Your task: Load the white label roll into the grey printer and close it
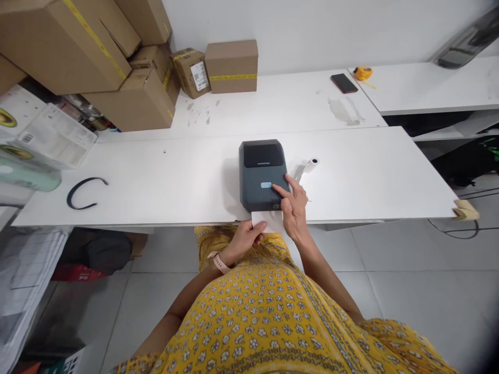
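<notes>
A dark grey label printer (pixel 259 179) stands at the front edge of the white table. White paper (pixel 268 220) sticks out from its near side and hangs over the edge. My left hand (pixel 246 239) pinches the left part of this paper between thumb and fingers. The index fingertip of my right hand (pixel 295 208) is at the light-blue button (pixel 266 185) on the printer's top. Another finger rests along the printer's right side, and this hand holds nothing. Just right of the printer lies a small white paper roll (pixel 312 164), its loose strip trailing toward the printer.
Cardboard boxes (pixel 232 66) are stacked at the back left. A black headband (pixel 83 193) lies on the left of the table. Toward the back right are a phone (pixel 344 83) and a yellow tape measure (pixel 363 73). A tan corner guard (pixel 466 210) covers the table's right corner.
</notes>
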{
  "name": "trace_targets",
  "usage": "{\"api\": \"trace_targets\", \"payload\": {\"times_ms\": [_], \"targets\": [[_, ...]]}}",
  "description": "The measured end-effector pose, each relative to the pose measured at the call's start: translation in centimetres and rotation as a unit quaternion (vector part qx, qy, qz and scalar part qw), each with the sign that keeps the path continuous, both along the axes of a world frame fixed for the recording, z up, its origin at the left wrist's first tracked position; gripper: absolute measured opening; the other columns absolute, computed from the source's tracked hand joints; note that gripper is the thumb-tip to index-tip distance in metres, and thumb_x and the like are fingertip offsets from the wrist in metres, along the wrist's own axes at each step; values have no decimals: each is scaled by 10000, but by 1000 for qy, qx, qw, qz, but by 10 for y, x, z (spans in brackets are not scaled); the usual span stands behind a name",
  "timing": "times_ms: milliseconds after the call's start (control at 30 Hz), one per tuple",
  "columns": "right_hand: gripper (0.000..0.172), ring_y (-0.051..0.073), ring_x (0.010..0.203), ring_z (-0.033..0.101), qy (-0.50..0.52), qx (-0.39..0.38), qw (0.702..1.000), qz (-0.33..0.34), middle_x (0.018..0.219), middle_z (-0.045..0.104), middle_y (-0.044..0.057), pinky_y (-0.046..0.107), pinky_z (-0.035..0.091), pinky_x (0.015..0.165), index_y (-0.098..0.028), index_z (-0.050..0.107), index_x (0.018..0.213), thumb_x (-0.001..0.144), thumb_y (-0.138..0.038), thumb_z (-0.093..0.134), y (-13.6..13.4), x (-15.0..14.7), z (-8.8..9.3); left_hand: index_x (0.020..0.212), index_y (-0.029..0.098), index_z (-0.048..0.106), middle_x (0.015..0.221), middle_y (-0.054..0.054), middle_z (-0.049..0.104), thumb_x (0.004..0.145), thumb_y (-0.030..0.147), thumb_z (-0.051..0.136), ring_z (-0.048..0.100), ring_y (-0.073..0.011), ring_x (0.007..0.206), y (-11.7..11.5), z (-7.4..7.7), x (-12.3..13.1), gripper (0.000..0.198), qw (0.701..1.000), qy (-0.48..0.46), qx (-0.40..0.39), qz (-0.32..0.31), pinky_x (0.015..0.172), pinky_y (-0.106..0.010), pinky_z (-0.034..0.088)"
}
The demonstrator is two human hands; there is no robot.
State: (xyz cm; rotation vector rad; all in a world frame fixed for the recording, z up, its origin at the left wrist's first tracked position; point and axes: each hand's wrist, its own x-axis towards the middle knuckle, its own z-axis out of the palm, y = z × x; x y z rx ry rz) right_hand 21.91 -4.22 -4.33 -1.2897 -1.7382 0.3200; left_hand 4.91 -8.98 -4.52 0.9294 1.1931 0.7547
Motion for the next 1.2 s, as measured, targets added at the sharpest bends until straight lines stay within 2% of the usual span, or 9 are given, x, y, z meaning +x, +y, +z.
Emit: {"api": "trace_targets", "payload": {"times_ms": [233, 433, 533, 633, 700, 867, 1000, 1100, 1200], "targets": [[404, 315, 1599, 305, -114, 8, 993, -37, 1601, 533, -29, 700, 92, 1291, -376, 757, 1163, 1086, -391, 361, 10, -12, 27, 656, 170, 633, 561, 4, 575, 781, 767, 655, 498, -107, 508, -4, -4, -12, 611, 1000, 11, 6, -6, 542, -265, 405], [286, 330, 1600, 317, -124, 14, 991, -38, 1537, 614, -32, 730, 35, 1284, -347, 749, 1067, 1060, -376, 464, 15, -16, 30, 624, 205, 579, 551, 34, 489, 942, 558, 574, 451, -111, 531, -2, 6, -30, 475, 975, 90, 125, 160, 551, -259, 382], [301, 328, 1584, 353, -81, 4, 997, 3, 1562, 589, -3, 719, 144, 1278, -355, 712, 1190, 1062, -459, 460, 16, -10, 26, 835, 209, 669, 777, -7, 639, 988, 488, 567, 582, -141, 702, 6, 14, -32, 334, 941, 120, 223, 225, 676, -275, 482], [441, 309, 1555, 409, 16, -6, 1000, 26, 1618, 522, 57, 667, 307, 1251, -357, 591, 1411, 1062, -555, 409, 14, -1, 20, 1247, 245, 657, 1268, -92, 695, 1011, 489, 563, 662, -224, 1139, 16, 20, -32, 353, 917, 128, 293, 238, 936, -359, 555], [514, 293, 1547, 427, 93, -7, 996, 3, 1639, 489, 78, 634, 355, 1248, -355, 505, 1510, 1065, -577, 377, 12, 7, 16, 1387, 271, 595, 1481, -112, 606, 1025, 505, 547, 575, -265, 1369, 22, 21, -34, 434, 915, 122, 310, 228, 1083, -428, 526], [595, 301, 1551, 435, 210, -83, 973, -43, 1641, 497, 77, 631, 329, 1282, -338, 504, 1541, 1054, -636, 340, 6, 21, 4, 1564, 319, 458, 1710, -64, 395, 1045, 560, 489, 352, -266, 1595, 26, 15, -31, 573, 943, 95, 247, 202, 1300, -474, 346], [734, 318, 1596, 366, 224, -185, 957, -3, 1712, 400, 99, 615, 294, 1311, -302, 403, 1625, 1020, -713, 344, 0, 13, -9, 1660, 297, 319, 1781, -34, 227, 1045, 631, 419, 187, -248, 1658, 23, 8, -16, 707, 964, 85, 200, 151, 1363, -416, 213], [758, 304, 1632, 291, 203, -187, 961, 9, 1760, 295, 90, 607, 277, 1321, -310, 266, 1680, 1030, -690, 356, -5, 3, -16, 1687, 272, 247, 1792, -42, 174, 1032, 671, 406, 142, -243, 1667, 22, 7, -7, 783, 962, 91, 210, 148, 1371, -401, 176], [718, 301, 1641, 264, 169, -182, 969, 14, 1765, 284, 83, 636, 270, 1313, -338, 211, 1690, 1054, -657, 303, -7, 1, -17, 1688, 261, 248, 1794, -56, 161, 1023, 705, 384, 98, -241, 1672, 21, 9, -6, 810, 958, 115, 216, 148, 1375, -410, 140]]}}
